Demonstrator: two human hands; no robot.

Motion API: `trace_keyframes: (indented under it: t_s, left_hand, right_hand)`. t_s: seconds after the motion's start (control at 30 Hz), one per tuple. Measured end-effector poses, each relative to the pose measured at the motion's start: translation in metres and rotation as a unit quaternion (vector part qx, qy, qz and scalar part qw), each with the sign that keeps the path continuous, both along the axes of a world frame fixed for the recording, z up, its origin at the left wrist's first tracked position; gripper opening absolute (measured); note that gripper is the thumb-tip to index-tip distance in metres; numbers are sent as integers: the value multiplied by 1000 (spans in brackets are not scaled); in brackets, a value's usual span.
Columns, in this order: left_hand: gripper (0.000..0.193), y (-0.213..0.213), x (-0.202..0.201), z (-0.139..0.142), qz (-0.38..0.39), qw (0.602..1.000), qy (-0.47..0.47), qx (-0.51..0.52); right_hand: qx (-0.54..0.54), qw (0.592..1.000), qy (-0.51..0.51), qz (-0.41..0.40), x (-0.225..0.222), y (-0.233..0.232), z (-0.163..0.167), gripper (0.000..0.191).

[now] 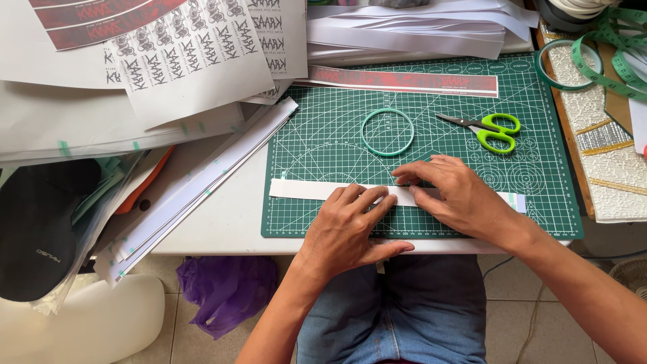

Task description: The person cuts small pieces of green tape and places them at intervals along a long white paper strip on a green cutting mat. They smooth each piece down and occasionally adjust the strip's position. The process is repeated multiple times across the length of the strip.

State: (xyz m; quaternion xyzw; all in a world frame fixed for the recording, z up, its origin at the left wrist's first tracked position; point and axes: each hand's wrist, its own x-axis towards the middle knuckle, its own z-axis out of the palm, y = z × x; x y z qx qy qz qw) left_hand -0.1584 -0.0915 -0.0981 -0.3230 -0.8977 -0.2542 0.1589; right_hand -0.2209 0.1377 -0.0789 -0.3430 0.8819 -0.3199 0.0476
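Our fingers (367, 202) lie flat and spread, pinning without gripping a long white paper strip (303, 189) across the lower middle of the frame: left hand (347, 232) beside right hand (458, 195). Thin and floppy, it likely handles best pressed or pinched at its edges. It rests on the green gridded cutting mat (323, 121) on the bench, below a pale green tape ring (387, 133) and green-handled scissors (495, 129).
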Motion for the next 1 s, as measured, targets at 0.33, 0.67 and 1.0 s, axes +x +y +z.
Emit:
trace_keyframes:
  t_s: [0.33, 0.67, 1.0]
  left_hand:
    - [75, 1, 0, -2, 3, 1000, -7, -2]
    - [76, 0, 1, -1, 4, 1000, -20, -7]
    - [77, -4, -2, -5, 1, 999, -10, 30]
  right_hand:
    - [0, 1000, 3, 14, 0, 2, -1, 35]
    - [21, 998, 50, 21, 4, -2, 0, 31]
    - [125, 949, 275, 87, 22, -2, -5, 40]
